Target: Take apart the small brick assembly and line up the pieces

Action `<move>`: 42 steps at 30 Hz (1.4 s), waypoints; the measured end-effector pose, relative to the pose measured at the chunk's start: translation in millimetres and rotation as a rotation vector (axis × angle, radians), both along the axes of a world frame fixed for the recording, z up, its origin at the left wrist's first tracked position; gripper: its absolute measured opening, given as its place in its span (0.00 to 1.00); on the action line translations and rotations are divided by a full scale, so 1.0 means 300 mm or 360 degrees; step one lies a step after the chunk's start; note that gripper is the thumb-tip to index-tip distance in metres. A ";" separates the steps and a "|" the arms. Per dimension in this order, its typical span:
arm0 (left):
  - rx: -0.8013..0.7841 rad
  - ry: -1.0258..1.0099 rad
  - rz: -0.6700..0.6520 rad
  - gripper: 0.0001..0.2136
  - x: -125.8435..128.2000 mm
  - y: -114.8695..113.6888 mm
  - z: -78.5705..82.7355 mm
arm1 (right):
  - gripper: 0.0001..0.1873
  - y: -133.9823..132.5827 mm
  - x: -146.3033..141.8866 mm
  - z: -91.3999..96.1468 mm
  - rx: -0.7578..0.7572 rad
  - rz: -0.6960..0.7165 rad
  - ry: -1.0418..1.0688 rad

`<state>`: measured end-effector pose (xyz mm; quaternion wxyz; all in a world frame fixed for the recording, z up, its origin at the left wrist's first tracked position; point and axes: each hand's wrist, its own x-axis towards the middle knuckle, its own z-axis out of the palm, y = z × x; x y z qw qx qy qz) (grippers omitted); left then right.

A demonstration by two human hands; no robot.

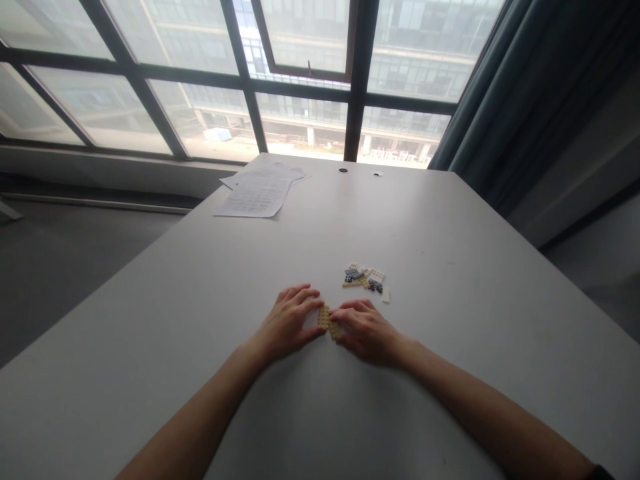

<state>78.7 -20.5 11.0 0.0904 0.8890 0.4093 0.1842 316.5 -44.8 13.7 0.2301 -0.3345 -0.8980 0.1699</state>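
Note:
Two tan studded building plates lie side by side on the white table, between my hands. My left hand [295,315] has its thumb and fingertips at the edges of the left tan plate [323,317], gripping it. The right tan plate [335,329] sits slightly tilted against it, nearer to me. My right hand [364,330] pinches that second plate between thumb and fingers, which partly cover it. Just beyond my right hand is a small pile of building bricks [364,277] in white, grey, dark grey and tan.
The white table [200,320] stretches away to the windows. Printed paper sheets [257,193] lie at its far left. Two round cable holes, one of them a dark hole [343,171], are near the far edge. A dark curtain [480,87] hangs at the right.

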 end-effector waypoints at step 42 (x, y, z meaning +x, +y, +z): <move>0.0505 -0.0589 -0.0070 0.05 0.221 -0.069 0.126 | 0.15 -0.097 -0.005 0.035 -0.2395 -0.0280 0.2319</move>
